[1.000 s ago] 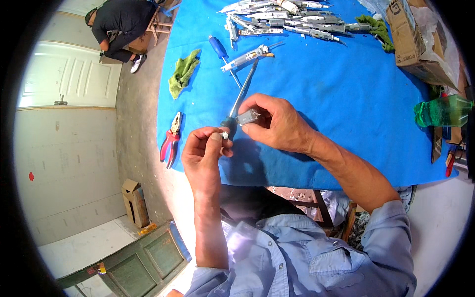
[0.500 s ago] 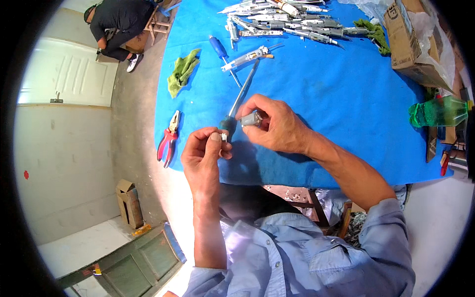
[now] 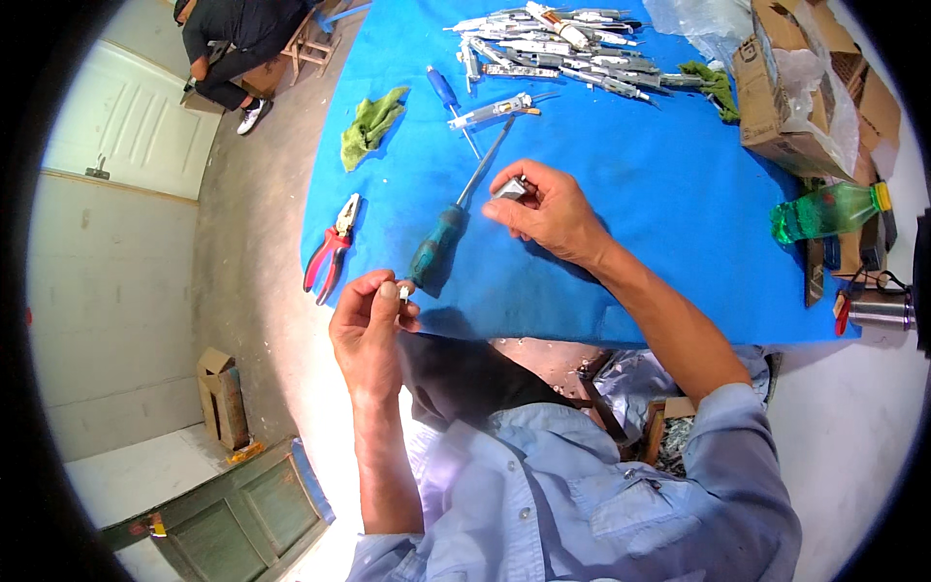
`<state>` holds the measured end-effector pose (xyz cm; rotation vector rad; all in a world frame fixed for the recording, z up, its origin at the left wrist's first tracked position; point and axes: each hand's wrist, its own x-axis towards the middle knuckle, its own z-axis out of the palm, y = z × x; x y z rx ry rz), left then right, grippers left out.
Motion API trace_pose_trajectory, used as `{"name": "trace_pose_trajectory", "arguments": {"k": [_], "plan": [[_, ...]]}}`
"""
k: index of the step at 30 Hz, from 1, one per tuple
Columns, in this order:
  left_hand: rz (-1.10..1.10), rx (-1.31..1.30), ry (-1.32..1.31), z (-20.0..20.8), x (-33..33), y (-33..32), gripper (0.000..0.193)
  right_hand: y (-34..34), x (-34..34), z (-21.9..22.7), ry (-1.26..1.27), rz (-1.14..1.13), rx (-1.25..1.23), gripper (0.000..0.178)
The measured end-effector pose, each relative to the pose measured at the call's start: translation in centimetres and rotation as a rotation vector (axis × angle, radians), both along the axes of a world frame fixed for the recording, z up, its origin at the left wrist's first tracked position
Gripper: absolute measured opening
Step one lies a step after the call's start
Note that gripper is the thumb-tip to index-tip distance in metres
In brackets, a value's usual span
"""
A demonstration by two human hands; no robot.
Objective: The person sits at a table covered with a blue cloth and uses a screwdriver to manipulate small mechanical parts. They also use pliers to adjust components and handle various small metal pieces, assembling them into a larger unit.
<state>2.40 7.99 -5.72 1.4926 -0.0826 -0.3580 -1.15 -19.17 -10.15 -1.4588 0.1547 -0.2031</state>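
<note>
Between the thumb and fingers of my left hand (image 3: 367,330), near the table's front edge, is a small white piece (image 3: 403,292). My right hand (image 3: 553,215) is closed on a small grey metal motor (image 3: 511,190), held above the cloth with part of it hidden by the fingers. Between the hands a screwdriver with a green handle (image 3: 438,241) lies on the cloth, its shaft pointing away. Red-handled pliers (image 3: 334,247) rest beyond my left hand. Farther off, a slim clear-and-white device (image 3: 492,112) lies across a blue-handled screwdriver (image 3: 442,87).
Blue cloth (image 3: 640,262) covers the table. A pile of slim grey-white devices (image 3: 582,48) lies at the far side, and a green rag (image 3: 372,126) at left. Along the right stand a cardboard box (image 3: 766,92), a green bottle (image 3: 829,213) and a metal cup (image 3: 881,308). A person (image 3: 238,44) sits far left.
My hands have drawn farther apart: the left came nearer with the white piece, the right moved slightly away with the motor. The view has shifted, and the screwdriver's green handle shows fully.
</note>
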Motion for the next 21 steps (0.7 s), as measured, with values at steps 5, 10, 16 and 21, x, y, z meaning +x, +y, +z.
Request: {"name": "trace_pose_trajectory", "arguments": {"k": [5, 10, 16, 21], "plan": [[-0.021, -0.017, 0.015, 0.2, -1.4, 1.4, 0.014, 0.1, -0.1, 0.4, -0.02, -0.029, -0.08, 0.023], [-0.05, -0.049, 0.044, 0.2, -3.0, 2.8, 0.014, 0.8, -0.2, 0.1, -0.051, -0.105, -0.108, 0.021], [-0.1, -0.027, 0.093, -1.3, -4.8, 4.3, 0.019, 1.0, -5.3, 1.1, 0.01, -0.291, -0.052, 0.028], [-0.223, 0.001, 0.038, -2.1, -6.1, 3.7, 0.022, -2.2, -14.3, 1.9, -0.008, -0.436, -0.034, 0.03]]}}
